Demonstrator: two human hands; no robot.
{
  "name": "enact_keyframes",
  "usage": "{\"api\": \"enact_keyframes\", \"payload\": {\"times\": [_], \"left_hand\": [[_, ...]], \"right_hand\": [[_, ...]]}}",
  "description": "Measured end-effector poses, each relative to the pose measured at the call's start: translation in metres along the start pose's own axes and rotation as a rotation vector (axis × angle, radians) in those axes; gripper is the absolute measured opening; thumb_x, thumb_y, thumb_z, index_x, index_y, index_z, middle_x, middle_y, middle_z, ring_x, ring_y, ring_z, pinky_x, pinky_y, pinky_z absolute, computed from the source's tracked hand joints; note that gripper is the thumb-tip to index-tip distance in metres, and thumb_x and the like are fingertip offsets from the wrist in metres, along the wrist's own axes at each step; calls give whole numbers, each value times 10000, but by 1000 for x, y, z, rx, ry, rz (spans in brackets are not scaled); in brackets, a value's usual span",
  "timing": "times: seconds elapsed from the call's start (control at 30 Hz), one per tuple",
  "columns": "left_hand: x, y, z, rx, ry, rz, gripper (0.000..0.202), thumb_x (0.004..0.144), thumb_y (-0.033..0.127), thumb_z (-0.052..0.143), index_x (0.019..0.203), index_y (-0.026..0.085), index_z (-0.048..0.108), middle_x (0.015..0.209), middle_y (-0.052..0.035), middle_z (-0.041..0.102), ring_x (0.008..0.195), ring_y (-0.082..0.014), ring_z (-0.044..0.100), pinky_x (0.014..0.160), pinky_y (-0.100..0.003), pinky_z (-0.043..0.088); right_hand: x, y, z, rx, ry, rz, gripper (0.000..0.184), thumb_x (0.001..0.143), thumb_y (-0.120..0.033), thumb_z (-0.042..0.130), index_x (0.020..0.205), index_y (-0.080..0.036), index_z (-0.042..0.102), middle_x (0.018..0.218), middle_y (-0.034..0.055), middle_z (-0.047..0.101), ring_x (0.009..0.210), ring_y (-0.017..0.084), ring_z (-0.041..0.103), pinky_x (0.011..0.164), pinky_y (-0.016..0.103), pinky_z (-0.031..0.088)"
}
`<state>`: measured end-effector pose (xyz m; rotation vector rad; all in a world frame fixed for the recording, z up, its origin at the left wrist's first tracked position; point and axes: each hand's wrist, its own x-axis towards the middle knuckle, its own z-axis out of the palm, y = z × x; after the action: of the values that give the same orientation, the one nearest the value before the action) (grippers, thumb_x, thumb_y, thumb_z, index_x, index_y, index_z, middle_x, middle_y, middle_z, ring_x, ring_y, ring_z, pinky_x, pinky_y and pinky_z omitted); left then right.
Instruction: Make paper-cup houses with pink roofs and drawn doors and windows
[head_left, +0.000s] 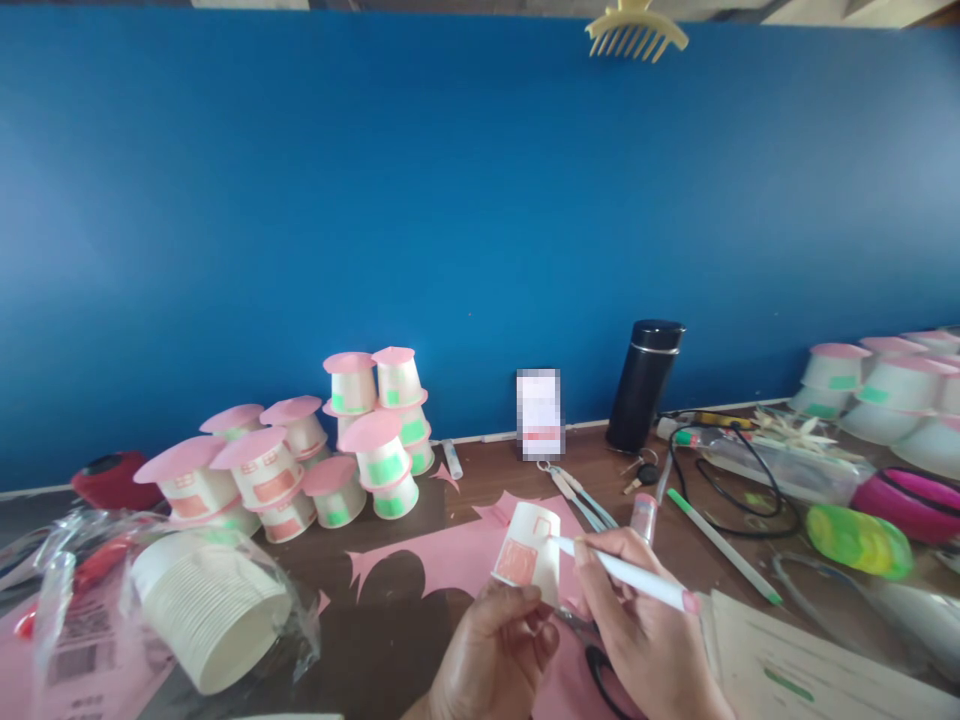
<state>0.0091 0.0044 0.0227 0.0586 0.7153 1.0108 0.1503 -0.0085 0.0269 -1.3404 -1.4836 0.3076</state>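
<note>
My left hand [495, 640] grips a small white paper cup [529, 550] turned upside down, with a pink square on its side. My right hand [637, 620] is closed round a white marker [626, 572] with a pink cap end; its tip touches the cup's side. Both hands are low in the middle of the view, over a sheet of pink paper [450, 560] with round holes cut out of it.
A pile of cup houses with pink roofs [300, 460] stands at the left, more at the far right [877, 385]. A bagged stack of white cups [202, 600] lies at lower left. Black flask [645, 385], scissors [577, 495], green-capped pen [720, 545], cables and papers surround the hands.
</note>
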Motion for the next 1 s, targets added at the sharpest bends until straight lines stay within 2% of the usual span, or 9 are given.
{"api": "enact_keyframes", "payload": {"times": [0.67, 1.0], "left_hand": [[0, -1, -1, 7, -15, 9, 128, 716, -19, 591, 662, 97, 596, 619, -54, 650, 531, -97, 567, 534, -199, 471], [3, -2, -3, -9, -37, 12, 109, 713, -16, 597, 710, 92, 610, 637, -45, 645, 543, -93, 565, 542, -201, 466]], "right_hand": [[-2, 7, 2, 39, -47, 38, 173, 903, -377, 526, 820, -226, 549, 607, -17, 602, 517, 142, 569, 512, 228, 476], [-4, 10, 2, 34, -55, 43, 168, 905, -373, 525, 831, -226, 555, 609, -24, 585, 521, 136, 560, 523, 223, 475]]}}
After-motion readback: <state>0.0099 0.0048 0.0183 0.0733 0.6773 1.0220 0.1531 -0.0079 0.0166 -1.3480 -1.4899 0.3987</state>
